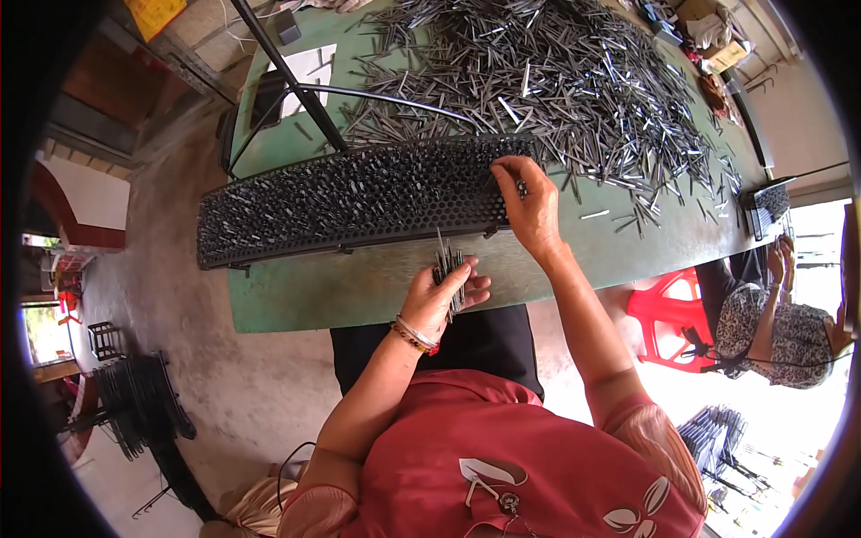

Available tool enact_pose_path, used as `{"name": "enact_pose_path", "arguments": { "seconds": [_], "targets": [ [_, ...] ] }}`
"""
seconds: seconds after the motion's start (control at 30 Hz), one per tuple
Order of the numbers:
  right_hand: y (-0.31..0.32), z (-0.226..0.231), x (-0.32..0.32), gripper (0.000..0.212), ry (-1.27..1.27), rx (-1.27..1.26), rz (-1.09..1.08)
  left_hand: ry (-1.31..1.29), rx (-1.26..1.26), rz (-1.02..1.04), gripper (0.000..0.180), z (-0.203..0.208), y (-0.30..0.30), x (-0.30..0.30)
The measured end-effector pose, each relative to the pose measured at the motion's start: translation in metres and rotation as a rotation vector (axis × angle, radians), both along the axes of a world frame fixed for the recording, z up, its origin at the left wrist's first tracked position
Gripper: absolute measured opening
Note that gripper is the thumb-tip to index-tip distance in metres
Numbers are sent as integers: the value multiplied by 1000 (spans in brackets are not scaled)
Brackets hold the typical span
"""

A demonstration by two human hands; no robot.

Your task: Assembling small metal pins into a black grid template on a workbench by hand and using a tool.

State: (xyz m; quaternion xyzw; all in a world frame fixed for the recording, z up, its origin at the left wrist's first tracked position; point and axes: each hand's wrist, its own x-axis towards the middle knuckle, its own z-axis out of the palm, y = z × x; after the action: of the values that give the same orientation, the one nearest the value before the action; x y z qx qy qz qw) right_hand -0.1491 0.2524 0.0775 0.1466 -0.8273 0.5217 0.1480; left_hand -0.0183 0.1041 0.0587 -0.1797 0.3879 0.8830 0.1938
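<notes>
A long black perforated rack (421, 215) lies across the green table, with dark thin strips standing in most of its holes. Toward its right part, near the front edge, a patch of holes shows bare. My left hand (439, 289) is closed around a bundle of thin dark strips (448, 273), just in front of the rack. At the rack's right end my right hand (529, 199) has its fingertips pinched together against the holes. What those fingertips hold, if anything, is too small to make out.
A large heap of loose dark strips (556, 81) covers the far side of the green table (269, 305). A black metal stand (296, 81) rises at the back left. On the right, another person (780, 332) works beside a red plastic stool (664, 314) and a smaller rack (767, 208).
</notes>
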Motion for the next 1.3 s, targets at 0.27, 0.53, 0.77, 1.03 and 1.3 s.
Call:
{"name": "enact_pose_path", "arguments": {
  "seconds": [0.27,0.53,0.77,1.03,1.3],
  "targets": [
    [6,2,-2,14,205,234,72,-8,8,-24,24,2,0,0],
    [5,-5,3,17,230,234,35,1,-2,-32,24,2,-1,3],
    [8,-6,4,17,256,150,15,10,53,-50,26,3,-2,4],
    [14,6,-1,17,338,377,96,16,38,-86,26,11,-2,5],
    [14,2,3,14,332,353,29,4,-49,-108,28,9,-6,7]
  ]
}}
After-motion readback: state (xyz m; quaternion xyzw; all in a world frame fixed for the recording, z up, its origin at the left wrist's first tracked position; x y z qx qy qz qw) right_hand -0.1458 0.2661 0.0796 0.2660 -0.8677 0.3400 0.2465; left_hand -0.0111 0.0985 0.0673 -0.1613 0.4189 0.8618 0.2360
